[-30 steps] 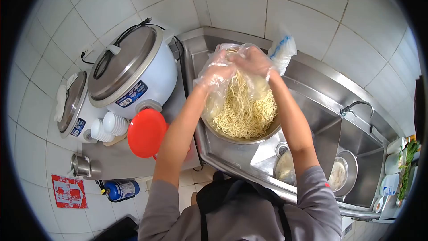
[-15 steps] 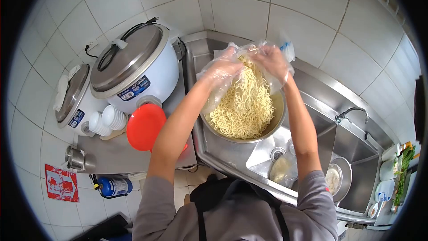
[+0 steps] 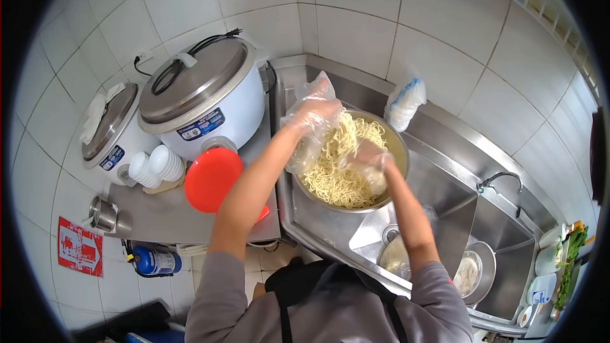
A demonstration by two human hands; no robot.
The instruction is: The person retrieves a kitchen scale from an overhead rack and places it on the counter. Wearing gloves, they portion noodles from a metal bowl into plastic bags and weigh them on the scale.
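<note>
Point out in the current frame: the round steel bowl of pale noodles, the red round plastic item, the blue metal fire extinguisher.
Round steel bowl (image 3: 398,146): head view, bare inner wall, right side.
Red round plastic item (image 3: 213,180): head view, middle of its face.
Blue metal fire extinguisher (image 3: 146,260): head view, cylinder body.

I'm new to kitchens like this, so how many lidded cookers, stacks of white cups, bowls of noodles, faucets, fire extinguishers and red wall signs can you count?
Lidded cookers: 2
White cup stacks: 2
Noodle bowl: 1
Faucet: 1
Fire extinguisher: 1
Red wall sign: 1
Total: 8
</note>
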